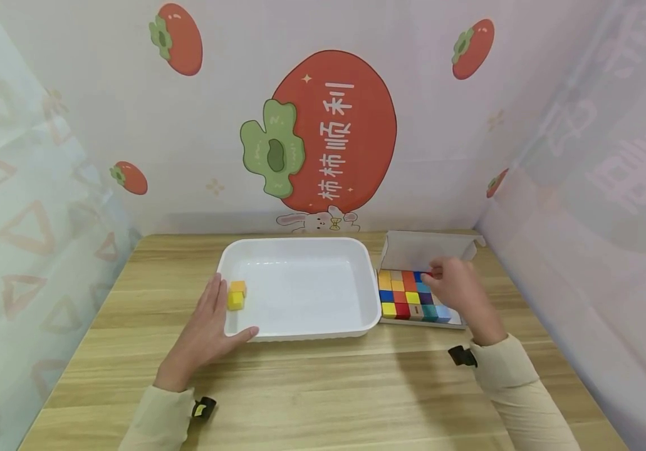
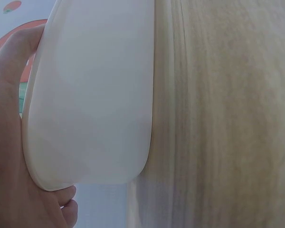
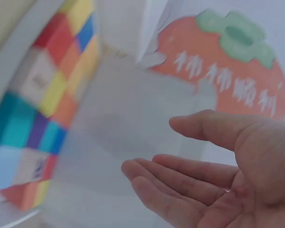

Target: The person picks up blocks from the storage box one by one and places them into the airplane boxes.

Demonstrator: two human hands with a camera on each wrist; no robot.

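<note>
My left hand point(image 1: 210, 322) rests at the near left corner of a white tray point(image 1: 300, 333). Its fingers lie along the left rim while the thumb lies along the front rim. Just inside that side sit an orange block point(image 1: 238, 287) and a yellow block point(image 1: 235, 302). My right hand point(image 1: 458, 288) hovers over an open box point(image 1: 430, 250) packed with colored blocks point(image 1: 407, 297). In the right wrist view a gap separates the thumb point(image 3: 199, 126) from the bent fingers point(image 3: 171, 185), with nothing between them. Part of the block rows is hidden under this hand.
The box stands against the tray's right side, its lid raised at the back. Both sit on a wooden table point(image 1: 323, 388). Behind rises a printed backdrop point(image 1: 424, 188), and pale curtains point(image 1: 599, 250) hang at the sides.
</note>
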